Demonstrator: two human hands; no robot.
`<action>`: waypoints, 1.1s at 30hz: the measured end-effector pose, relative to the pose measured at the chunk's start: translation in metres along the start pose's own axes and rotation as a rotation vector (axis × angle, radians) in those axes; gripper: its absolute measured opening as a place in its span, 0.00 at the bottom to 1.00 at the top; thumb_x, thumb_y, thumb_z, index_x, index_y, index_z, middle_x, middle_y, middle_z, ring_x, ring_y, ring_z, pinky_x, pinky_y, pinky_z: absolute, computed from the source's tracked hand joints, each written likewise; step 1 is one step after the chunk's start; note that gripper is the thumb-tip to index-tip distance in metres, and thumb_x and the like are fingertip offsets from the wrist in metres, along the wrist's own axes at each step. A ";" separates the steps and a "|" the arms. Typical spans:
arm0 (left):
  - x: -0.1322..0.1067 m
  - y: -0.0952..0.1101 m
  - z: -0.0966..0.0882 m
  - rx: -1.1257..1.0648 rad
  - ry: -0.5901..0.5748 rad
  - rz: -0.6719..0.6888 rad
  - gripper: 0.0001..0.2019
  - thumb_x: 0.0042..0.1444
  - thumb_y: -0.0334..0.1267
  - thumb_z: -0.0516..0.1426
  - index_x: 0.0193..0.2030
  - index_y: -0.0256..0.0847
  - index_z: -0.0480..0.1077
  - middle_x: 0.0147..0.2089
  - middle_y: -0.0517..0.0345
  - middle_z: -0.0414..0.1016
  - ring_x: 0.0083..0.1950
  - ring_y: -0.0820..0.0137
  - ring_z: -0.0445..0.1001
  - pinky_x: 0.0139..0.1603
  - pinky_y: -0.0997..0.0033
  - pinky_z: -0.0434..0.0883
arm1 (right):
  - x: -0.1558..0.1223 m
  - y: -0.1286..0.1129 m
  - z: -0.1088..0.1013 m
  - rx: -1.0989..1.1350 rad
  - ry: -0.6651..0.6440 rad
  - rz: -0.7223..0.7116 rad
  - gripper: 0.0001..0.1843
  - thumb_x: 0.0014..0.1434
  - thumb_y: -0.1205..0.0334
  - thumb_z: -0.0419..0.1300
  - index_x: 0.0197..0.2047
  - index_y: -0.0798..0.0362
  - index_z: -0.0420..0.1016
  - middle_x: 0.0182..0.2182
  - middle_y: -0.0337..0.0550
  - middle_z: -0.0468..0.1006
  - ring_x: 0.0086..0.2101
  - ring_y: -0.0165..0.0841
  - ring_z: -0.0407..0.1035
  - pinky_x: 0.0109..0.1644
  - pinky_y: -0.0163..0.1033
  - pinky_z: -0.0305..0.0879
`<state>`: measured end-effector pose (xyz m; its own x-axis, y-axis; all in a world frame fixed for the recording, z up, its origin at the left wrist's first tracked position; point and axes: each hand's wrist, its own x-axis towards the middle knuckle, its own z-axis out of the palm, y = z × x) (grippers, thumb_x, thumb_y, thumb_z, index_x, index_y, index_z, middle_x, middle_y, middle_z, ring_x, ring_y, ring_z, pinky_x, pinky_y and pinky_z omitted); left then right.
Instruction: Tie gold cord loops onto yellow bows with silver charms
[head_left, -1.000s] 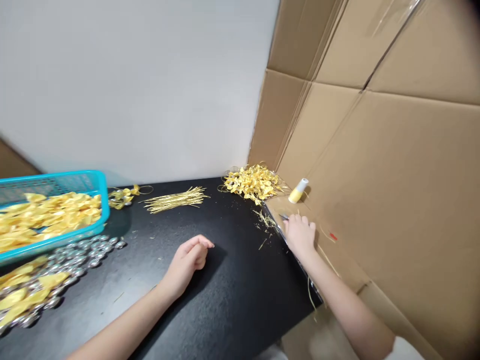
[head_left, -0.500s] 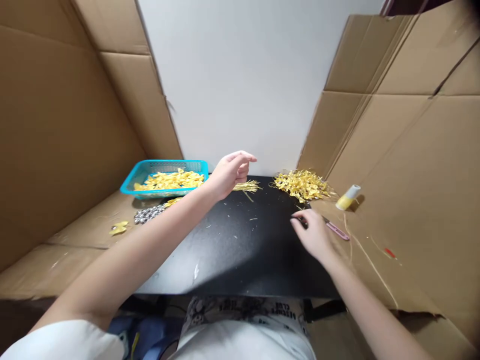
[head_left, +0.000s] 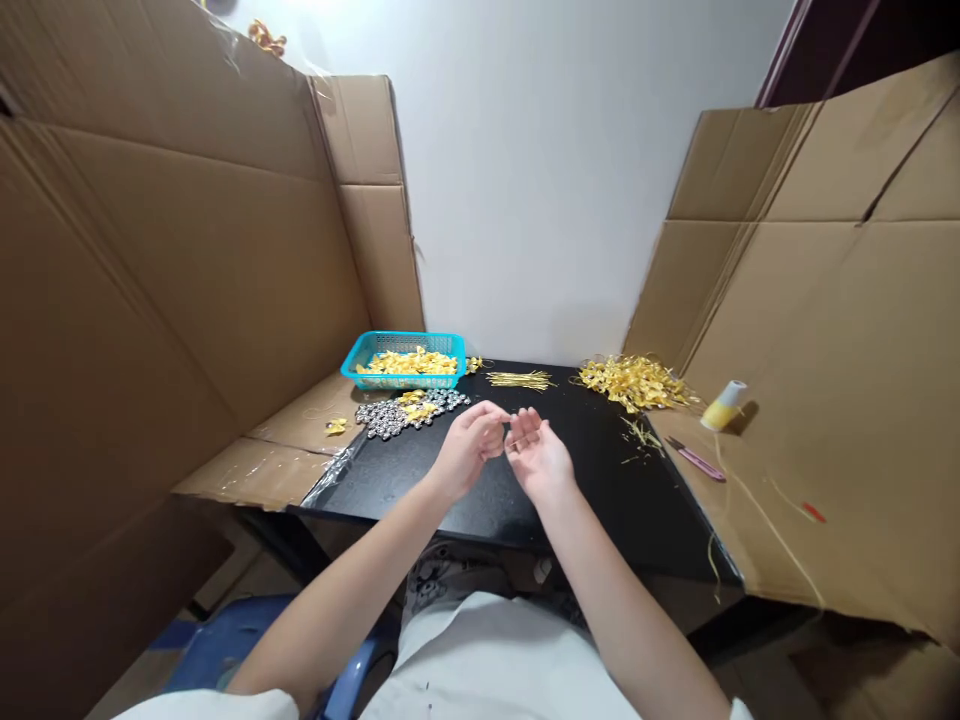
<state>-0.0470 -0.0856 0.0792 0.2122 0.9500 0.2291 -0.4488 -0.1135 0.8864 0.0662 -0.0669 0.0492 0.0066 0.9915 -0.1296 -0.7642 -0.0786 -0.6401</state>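
My left hand (head_left: 469, 445) and my right hand (head_left: 534, 452) meet above the middle of the black table (head_left: 600, 500), fingertips together. Both are pinched on a small thin item between them that is too small to name. A bundle of gold wire strips (head_left: 519, 379) lies at the back of the table. A heap of silver balls (head_left: 397, 413) sits at the left, in front of a turquoise basket (head_left: 403, 358) of yellow ribbon pieces. A pile of yellow ribbon bows (head_left: 634, 382) lies at the back right.
Cardboard walls stand on both sides. On the right cardboard flap lie a yellow thread spool (head_left: 724, 405) and pink-handled snips (head_left: 696, 459). Yellow scraps (head_left: 639, 435) litter the table's right part. A white wall is behind. A blue stool (head_left: 225, 640) shows below left.
My left hand came back from the gold strips and my right hand left the snips; both now meet at the table's middle. The view has pulled back and tilted down.
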 end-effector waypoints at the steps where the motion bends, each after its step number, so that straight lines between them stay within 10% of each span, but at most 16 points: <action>1: -0.009 -0.003 -0.004 -0.017 0.010 0.007 0.13 0.47 0.44 0.63 0.28 0.38 0.67 0.17 0.74 0.47 0.18 0.81 0.45 0.21 0.78 0.47 | -0.001 -0.003 -0.007 -0.003 0.012 -0.009 0.16 0.68 0.56 0.48 0.31 0.47 0.72 0.26 0.38 0.79 0.31 0.32 0.76 0.38 0.39 0.69; 14: -0.034 -0.040 -0.038 -0.046 0.020 -0.045 0.13 0.48 0.44 0.64 0.28 0.38 0.68 0.16 0.73 0.47 0.19 0.80 0.46 0.23 0.78 0.49 | -0.008 -0.025 -0.026 -0.176 -0.037 -0.002 0.11 0.65 0.59 0.55 0.38 0.48 0.80 0.35 0.38 0.84 0.36 0.27 0.78 0.40 0.33 0.70; 25: -0.053 -0.067 -0.049 0.320 -0.139 -0.023 0.15 0.56 0.49 0.58 0.28 0.38 0.70 0.19 0.64 0.62 0.22 0.75 0.60 0.27 0.74 0.60 | 0.006 -0.025 -0.039 -0.210 -0.009 -0.008 0.03 0.60 0.63 0.61 0.36 0.50 0.77 0.15 0.29 0.69 0.17 0.24 0.66 0.31 0.34 0.70; 29: -0.048 -0.058 -0.052 0.612 -0.259 0.047 0.14 0.61 0.46 0.55 0.36 0.39 0.76 0.39 0.48 0.79 0.43 0.62 0.76 0.48 0.63 0.71 | 0.011 -0.040 -0.042 -0.200 -0.023 -0.086 0.05 0.61 0.60 0.60 0.36 0.51 0.76 0.12 0.22 0.50 0.12 0.21 0.45 0.23 0.31 0.63; 33: -0.020 -0.043 -0.077 1.008 -0.225 0.119 0.16 0.56 0.37 0.61 0.52 0.43 0.74 0.60 0.47 0.72 0.63 0.56 0.66 0.67 0.52 0.59 | 0.015 -0.060 -0.044 -0.224 -0.009 -0.209 0.08 0.61 0.58 0.59 0.33 0.53 0.73 0.14 0.24 0.48 0.14 0.21 0.41 0.18 0.29 0.51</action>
<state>-0.0982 -0.0771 0.0053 0.4177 0.8521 0.3155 0.4345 -0.4923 0.7543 0.1407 -0.0518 0.0529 0.1423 0.9894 0.0290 -0.5858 0.1078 -0.8033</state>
